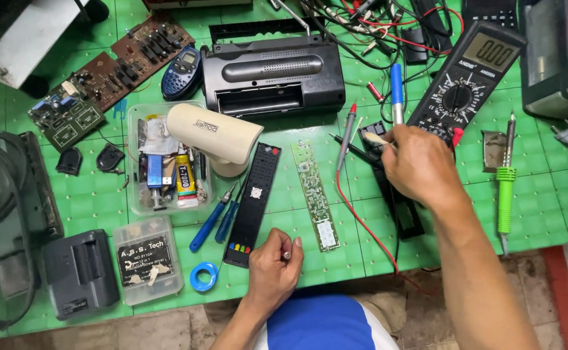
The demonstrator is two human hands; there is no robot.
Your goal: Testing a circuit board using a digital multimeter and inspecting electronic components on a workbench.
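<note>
head view: left hand (272, 264) curled into a loose fist at the green mat's (355, 259) near edge, pinching a small dark-tipped part (286, 255), just beside the long black plastic remote front (253, 204). right hand (420, 165) clenched round a blue-handled soldering iron (397, 94), held above the black remote back shell (394, 188), beside the narrow green circuit board (315, 194).

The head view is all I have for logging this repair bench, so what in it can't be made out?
- Left hand: a small metal tip shows at the fingers; the fist hides the rest.
- Right hand: pinches a pale thin tool; its far end is hidden by the hand.
- Grey machine: cut off by the left edge.
- Parts in the clear tray: too small and jumbled.
</note>
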